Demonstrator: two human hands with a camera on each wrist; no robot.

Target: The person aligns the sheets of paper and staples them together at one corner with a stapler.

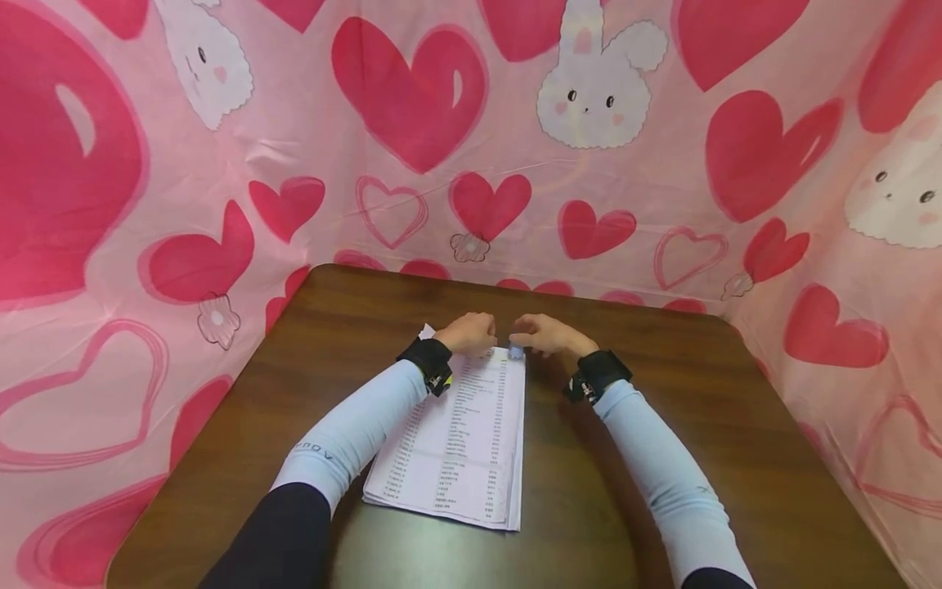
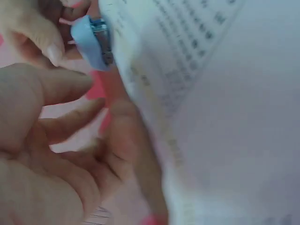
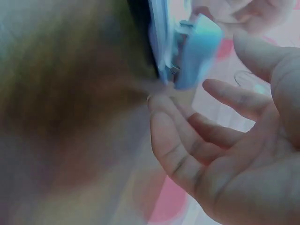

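Observation:
A stack of printed paper sheets (image 1: 471, 442) lies on the table, its top sheet covered in rows of text. At the top right corner sits a light blue plastic clip (image 3: 199, 51) with metal parts, on the edge of the sheets. My right hand (image 1: 548, 334) is beside the clip, thumb and fingers spread around it and apart from it in the right wrist view (image 3: 225, 136). My left hand (image 1: 469, 333) is over the top edge of the stack, fingers loosely bent with nothing between them in the left wrist view.
The brown wooden table (image 1: 625, 491) has rounded corners and extends on both sides of the stack. A pink cloth (image 1: 515, 106) with hearts and rabbits hangs behind and beside it. Black bands (image 1: 605, 370) with cameras circle both wrists.

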